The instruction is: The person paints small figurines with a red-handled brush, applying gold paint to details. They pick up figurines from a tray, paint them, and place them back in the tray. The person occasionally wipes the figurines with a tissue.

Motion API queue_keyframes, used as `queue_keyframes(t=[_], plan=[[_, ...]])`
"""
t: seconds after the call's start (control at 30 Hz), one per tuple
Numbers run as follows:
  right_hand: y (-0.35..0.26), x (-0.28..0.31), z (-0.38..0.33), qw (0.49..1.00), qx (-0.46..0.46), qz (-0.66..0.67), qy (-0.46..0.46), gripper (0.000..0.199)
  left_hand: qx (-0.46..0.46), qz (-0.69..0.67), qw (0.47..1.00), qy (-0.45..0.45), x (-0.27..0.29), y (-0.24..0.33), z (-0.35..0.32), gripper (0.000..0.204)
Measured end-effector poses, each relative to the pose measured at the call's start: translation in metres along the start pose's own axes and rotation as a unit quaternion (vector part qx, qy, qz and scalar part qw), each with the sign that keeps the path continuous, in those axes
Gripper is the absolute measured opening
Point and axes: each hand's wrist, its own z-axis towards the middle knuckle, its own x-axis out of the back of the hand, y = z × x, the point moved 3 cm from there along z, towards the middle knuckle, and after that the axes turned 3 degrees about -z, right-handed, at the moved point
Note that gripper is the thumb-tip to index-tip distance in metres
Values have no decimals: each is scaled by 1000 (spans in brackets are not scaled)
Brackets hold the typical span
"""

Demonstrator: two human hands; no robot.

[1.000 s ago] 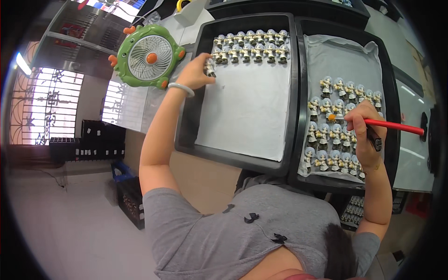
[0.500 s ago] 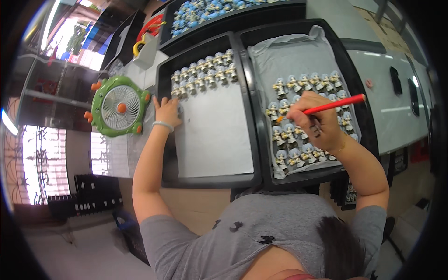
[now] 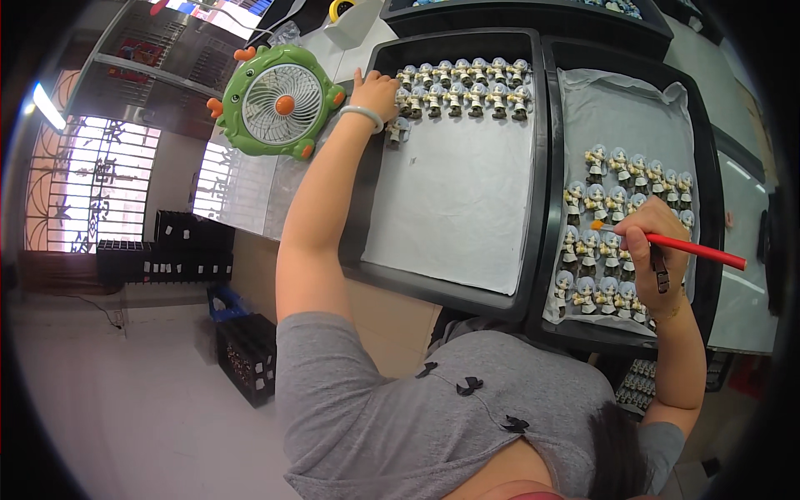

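Note:
My right hand (image 3: 657, 242) grips a red-handled paintbrush (image 3: 696, 247) with an orange tip, held over the right tray (image 3: 542, 250). Below and around the brush stand rows of small pale-haired figurines (image 3: 617, 200) on a grey-white sheet; my hand hides some. A dark brown item (image 3: 660, 271) shows against that hand; what it is, I cannot make out. My left hand (image 3: 375, 93), a pale bangle on its wrist, is open at the left rim of the other tray (image 3: 417, 275), fingers beside two rows of figurines (image 3: 454, 100). One figurine (image 3: 397, 131) stands alone just below it.
A green animal-shaped fan (image 3: 283, 104) stands left of the trays. Behind them are another black tray (image 3: 533, 18) of bluish pieces and a roll of yellow tape (image 3: 340, 10). Black crates (image 3: 246, 354) sit on the floor at the left.
The whole view has shifted, so the trays appear farther right. My left hand has drawn off the lone figurine, which now shows fully. My right hand still holds the paintbrush over the right tray.

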Motion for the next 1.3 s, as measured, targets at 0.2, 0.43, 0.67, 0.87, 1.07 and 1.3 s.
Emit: queue_keyframes(t=[0.2, 0.43, 0.67, 0.87, 1.07, 1.3], plan=[[4, 2, 1, 1000, 3, -6, 4, 12, 16, 33, 989, -146, -11, 7, 29, 55], [2, 1, 2, 1000, 18, -20, -8, 14, 16, -28, 997, -74, -15, 1, 21, 56], [1, 0, 3, 1000, 17, -16, -9, 14, 18, -118, 993, 8, -2, -10, 5, 56], [1, -1, 4, 999, 27, -22, -11, 12, -44, -12, 997, -62, 3, 24, -45, 59], [0, 2, 3, 1000, 21, -21, -3, 12, -37, 12, 998, -48, -15, 21, -48, 58], [1, 28, 8, 998, 13, 3, 62, 15, -19, 26, 999, -39, -17, 20, -46, 53]])
